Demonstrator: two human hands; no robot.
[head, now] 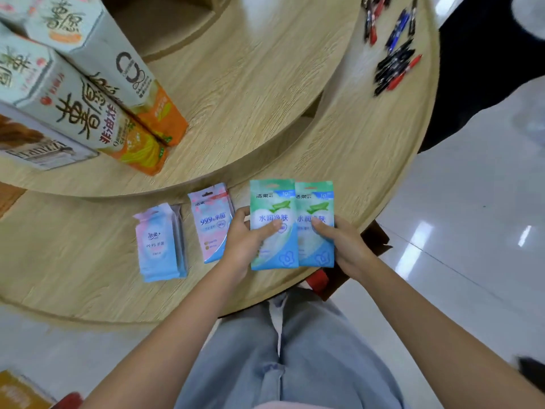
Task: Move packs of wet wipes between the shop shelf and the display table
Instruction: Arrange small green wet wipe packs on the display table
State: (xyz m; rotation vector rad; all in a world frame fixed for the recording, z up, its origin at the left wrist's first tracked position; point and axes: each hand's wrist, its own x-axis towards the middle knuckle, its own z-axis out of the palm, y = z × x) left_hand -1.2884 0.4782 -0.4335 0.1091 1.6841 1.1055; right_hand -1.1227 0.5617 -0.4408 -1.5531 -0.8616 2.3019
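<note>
Left hand (240, 242) grips green-blue pack (272, 202) | right hand (346, 246) grips matching pack (315, 202), edges touching

Pale glossy floor (460, 219) (bright reflections) around wooden table (368, 160).

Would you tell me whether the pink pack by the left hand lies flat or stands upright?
Flat: the pink pack lies face up on the table, its printed front showing.

Tiered wooden table (368, 160); pink wipe packs (160, 243); pens (395, 54); cartons (97, 113).
</note>
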